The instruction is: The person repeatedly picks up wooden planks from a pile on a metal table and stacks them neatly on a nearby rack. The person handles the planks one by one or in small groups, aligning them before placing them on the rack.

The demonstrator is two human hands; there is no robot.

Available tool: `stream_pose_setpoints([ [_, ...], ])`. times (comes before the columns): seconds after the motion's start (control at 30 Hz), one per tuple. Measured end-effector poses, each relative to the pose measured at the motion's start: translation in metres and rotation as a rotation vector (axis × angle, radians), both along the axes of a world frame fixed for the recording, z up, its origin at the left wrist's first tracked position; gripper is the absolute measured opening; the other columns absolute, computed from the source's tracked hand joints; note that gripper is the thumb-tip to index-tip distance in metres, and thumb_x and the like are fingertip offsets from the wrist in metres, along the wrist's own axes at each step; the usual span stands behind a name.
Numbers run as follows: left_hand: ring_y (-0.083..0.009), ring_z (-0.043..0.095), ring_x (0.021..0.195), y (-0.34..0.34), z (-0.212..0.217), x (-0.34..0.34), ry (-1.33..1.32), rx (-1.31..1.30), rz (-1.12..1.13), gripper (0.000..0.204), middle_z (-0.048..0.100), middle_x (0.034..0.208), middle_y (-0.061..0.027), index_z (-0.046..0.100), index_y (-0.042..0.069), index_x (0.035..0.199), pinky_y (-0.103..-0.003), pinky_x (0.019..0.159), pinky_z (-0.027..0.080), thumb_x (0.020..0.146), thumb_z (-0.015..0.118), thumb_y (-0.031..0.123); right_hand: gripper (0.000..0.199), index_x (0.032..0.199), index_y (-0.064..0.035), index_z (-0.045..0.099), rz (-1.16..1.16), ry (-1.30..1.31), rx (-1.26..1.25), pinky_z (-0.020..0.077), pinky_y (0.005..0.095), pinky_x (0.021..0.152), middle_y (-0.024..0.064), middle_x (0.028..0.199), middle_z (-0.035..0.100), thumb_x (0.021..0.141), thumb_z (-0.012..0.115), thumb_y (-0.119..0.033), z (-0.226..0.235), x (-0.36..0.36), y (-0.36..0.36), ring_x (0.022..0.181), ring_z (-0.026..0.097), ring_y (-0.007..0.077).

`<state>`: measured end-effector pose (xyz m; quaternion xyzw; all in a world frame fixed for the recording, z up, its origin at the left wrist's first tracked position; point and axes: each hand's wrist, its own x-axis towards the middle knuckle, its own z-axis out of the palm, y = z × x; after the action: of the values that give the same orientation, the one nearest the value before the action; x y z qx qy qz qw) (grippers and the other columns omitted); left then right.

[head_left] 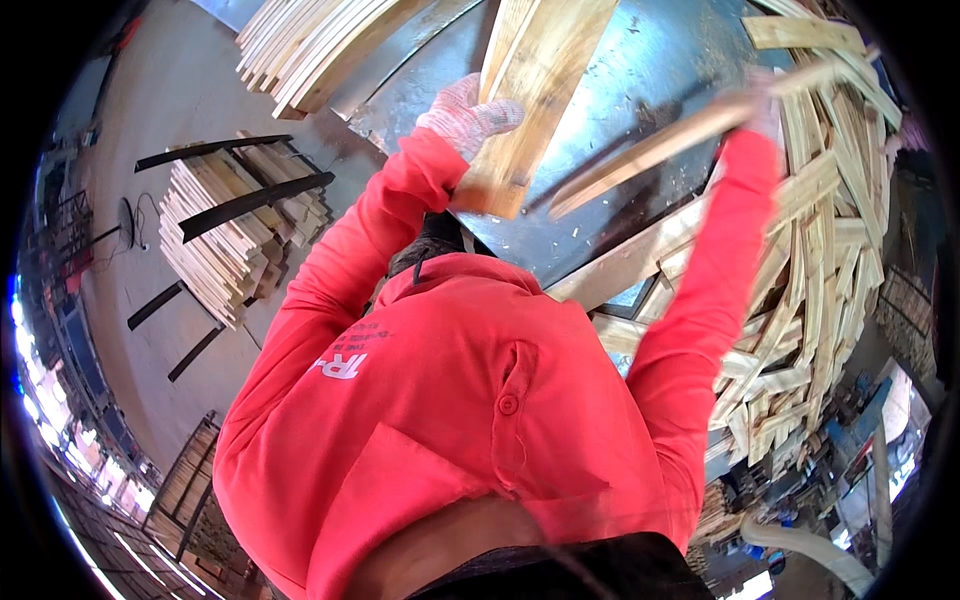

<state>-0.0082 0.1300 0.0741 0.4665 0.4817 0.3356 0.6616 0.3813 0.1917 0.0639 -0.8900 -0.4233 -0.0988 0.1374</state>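
Observation:
My left hand (466,117), in a pale knitted glove, is closed on the left edge of a wide wooden board (548,105), its thumb lying over the top face. A narrower wooden piece runs along that same edge, beyond the hand. Off to the right, my right hand (766,108) is smeared by motion, with a long thin wooden strip (665,148) in its grip. The strip slants over the shiny metal tabletop (625,95), its near end pointing toward my body. Finer finger detail of the right hand is lost in blur.
A big jumbled heap of wooden strips (800,270) fills the right side. Stacked boards (310,50) stand at the far left of the table. On the floor at left, more boards (215,220) sit among dark metal bars (258,207). A pale hose (810,545) curves at lower right.

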Motion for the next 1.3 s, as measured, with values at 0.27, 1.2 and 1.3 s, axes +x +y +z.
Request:
stream_pose_setpoints([
  [0.27,-0.0289,0.061,0.106,-0.017,-0.047,0.047,0.548,-0.182,-0.055,0.068,0.065,0.114,-0.0180,0.061,0.004,0.122,-0.036,0.094,0.045,0.084,0.059,0.060,0.090,0.144,0.0022,0.027,0.410,1.314,-0.101,0.0468,0.0455,0.095,0.0264,0.124,0.053,0.076,0.073,-0.033,-0.063,-0.244,-0.176,0.112,0.056,0.0387],
  [1.2,-0.0201,0.061,0.058,0.044,-0.030,0.032,-0.119,-0.419,-0.189,0.043,0.066,0.082,-0.0113,0.052,0.005,0.118,-0.032,0.047,0.049,0.090,0.063,0.036,0.053,0.130,0.0034,0.048,0.513,1.188,0.290,0.0479,0.0348,0.088,0.0189,0.115,0.061,0.091,0.061,-0.029,-0.005,-0.199,-0.071,0.106,0.060,0.0274],
  [1.3,-0.0226,0.063,0.061,0.142,-0.009,0.036,-0.248,-0.299,-0.106,0.041,0.067,0.091,-0.0150,0.049,0.005,0.124,-0.034,0.046,0.051,0.091,0.063,0.026,0.056,0.135,0.0025,0.046,0.507,0.864,0.512,0.0462,0.0361,0.096,0.0206,0.126,0.055,0.091,0.062,-0.029,-0.027,-0.176,-0.026,0.116,0.056,0.0295],
])
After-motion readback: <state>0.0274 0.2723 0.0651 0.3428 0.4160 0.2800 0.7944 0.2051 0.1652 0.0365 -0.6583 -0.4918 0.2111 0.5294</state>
